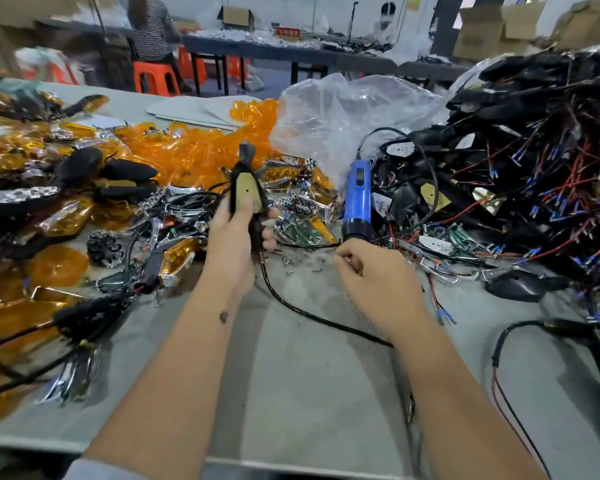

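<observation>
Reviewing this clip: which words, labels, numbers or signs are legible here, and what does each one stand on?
None reads clearly.
Red sign on the far table: white characters, too blurred.
White tag beside the blue tool: print too small.
Cardboard box at the back: faint print, unreadable.
Tan plate on the black part that the left hand holds: no text.
</observation>
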### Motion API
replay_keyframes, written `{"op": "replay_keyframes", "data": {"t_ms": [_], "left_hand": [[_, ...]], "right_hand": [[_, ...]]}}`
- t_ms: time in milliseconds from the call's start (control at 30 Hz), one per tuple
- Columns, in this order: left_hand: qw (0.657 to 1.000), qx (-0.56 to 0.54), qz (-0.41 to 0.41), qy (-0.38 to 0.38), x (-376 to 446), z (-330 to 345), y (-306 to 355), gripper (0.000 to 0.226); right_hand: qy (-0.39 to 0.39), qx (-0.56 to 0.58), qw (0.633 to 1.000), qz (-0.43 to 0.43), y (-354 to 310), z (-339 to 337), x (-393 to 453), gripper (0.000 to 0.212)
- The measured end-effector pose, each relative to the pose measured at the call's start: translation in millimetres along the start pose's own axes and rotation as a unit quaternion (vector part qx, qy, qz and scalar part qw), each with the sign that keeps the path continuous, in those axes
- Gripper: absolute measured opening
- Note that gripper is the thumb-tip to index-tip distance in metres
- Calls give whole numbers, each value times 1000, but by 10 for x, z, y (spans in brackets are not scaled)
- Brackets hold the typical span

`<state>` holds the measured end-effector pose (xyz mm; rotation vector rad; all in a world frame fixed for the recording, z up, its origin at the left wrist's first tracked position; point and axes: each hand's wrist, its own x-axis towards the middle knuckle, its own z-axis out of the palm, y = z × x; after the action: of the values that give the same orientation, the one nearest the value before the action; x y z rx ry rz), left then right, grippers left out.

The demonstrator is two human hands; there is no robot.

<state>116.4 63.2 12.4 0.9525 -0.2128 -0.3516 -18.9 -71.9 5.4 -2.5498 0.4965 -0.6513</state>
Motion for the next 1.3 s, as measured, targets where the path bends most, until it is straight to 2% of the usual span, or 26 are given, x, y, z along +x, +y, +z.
{"op": "replay_keyframes", "data": {"t_ms": [100,200,267,367,433,533,733,833,1000,1133,1233,1300], "left_hand": [[994,-38,-78,-69,-23,5,-26,29],[990,-28,-104,-95,-35,3,-49,37],[991,-9,-101,-85,-35,0,-51,32],[995,12,-82,-57,-31,-14,-67,23],[997,17,-67,-40,-34,-24,-71,22],[997,-4,-67,-27,-25,-38,-50,24],[982,-123,-141,-17,65,-86,7,35],[992,-61,-107,-12,70,-61,-36,28],[996,20,-66,-49,-10,23,-134,13],[996,61,-31,-65,-68,86,-181,21],[992,68,-71,-74,-77,143,-200,39],[989,70,-99,-85,-60,164,-204,41]], "right_hand": [[-23,-22,999,-10,6,-15,-25,11],[-35,-62,997,0,28,-42,-22,15],[-17,-87,996,2,54,-74,-24,16],[53,-95,994,-18,82,-158,-52,5],[68,-87,994,-5,134,-215,-44,5],[38,-60,997,14,199,-259,-25,9],[-38,-6,996,-77,75,-243,-150,9],[-63,83,991,-84,-53,-185,-155,8],[-35,213,975,-54,-250,-29,119,14],[12,220,975,-37,-355,146,375,25],[57,195,979,-21,-386,227,470,30],[77,165,983,-19,-389,238,489,37]]}}
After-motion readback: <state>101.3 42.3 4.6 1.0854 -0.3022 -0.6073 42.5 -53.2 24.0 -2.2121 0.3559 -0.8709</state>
